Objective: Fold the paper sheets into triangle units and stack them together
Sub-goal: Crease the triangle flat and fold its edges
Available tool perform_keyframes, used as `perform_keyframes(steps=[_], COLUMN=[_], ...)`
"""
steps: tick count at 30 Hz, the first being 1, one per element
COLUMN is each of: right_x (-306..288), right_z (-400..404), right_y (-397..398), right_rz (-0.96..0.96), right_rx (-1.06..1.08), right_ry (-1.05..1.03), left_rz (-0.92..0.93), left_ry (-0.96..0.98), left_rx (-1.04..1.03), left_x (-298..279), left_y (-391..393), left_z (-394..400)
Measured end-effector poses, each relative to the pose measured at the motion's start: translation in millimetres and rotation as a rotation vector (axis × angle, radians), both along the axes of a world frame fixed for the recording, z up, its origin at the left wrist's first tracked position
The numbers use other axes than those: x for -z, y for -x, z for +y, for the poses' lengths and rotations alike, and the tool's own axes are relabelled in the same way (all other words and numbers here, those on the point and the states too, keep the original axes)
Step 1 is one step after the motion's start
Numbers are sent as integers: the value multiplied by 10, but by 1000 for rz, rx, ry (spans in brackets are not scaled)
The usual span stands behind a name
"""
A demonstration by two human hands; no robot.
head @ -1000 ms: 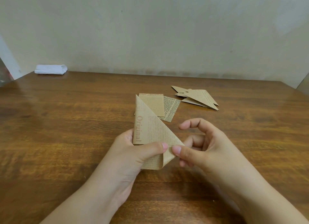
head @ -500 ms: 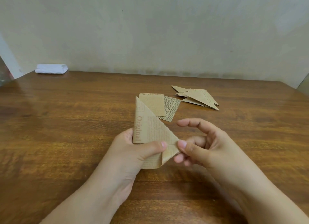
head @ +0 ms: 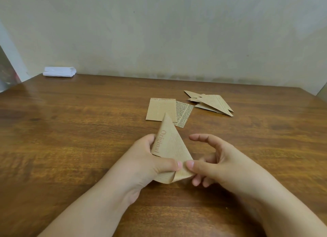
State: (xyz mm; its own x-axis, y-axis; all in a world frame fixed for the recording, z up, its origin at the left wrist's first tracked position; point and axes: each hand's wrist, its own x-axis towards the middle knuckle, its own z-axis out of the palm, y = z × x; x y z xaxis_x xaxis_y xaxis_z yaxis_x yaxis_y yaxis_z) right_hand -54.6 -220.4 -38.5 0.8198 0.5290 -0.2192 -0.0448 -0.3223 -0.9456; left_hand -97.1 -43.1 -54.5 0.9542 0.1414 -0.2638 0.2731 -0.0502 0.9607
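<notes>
Wooden table (head: 70, 148), plain wall behind. Left hand (head: 146, 158) grips half-folded sheet (head: 169, 144) at frame centre, tip pointing away; right hand (head: 217, 164) pinches its lower right corner. Flat sheets (head: 161, 109) and stack (head: 212, 102) lie beyond, upper right.

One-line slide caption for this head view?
Both hands, left and right, pinch a half-folded kraft paper triangle above the wooden table, folded units stacked beyond.

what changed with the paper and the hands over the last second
The half-folded brown printed paper triangle tipped, its point swinging right and lower. The left hand and right hand kept pinching its lower corner. The flat brown sheets and the stack of folded triangles stayed put.
</notes>
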Motion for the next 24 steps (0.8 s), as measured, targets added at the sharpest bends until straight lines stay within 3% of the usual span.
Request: perform_keyframes(steps=[3, 5, 8, 14, 17, 20, 24], right_x=[-19, -42, -65, 116, 155, 164, 182], right_z=[-29, -92, -184, -102, -41, -21, -2], right_y=[3, 10, 73, 218, 219, 233, 276], right_rz=[-67, -311, -549, -654, -656, -659, -671], right_rx=[-30, 29, 4, -84, -51, -47, -33], right_ry=[229, 424, 441, 440, 449, 462, 440], left_rz=[26, 44, 39, -1, -16, -155, -275], left_ry=[-136, -202, -349, -664, -813, -1063, -957], left_rx=[37, 69, 143, 234, 144, 18, -11], left_x=[8, 11, -18, -81, -86, -21, 109], left_y=[-12, -41, -97, -126, -63, 59, 239], left_z=[-2, -1, -33, -141, -165, -168, -237])
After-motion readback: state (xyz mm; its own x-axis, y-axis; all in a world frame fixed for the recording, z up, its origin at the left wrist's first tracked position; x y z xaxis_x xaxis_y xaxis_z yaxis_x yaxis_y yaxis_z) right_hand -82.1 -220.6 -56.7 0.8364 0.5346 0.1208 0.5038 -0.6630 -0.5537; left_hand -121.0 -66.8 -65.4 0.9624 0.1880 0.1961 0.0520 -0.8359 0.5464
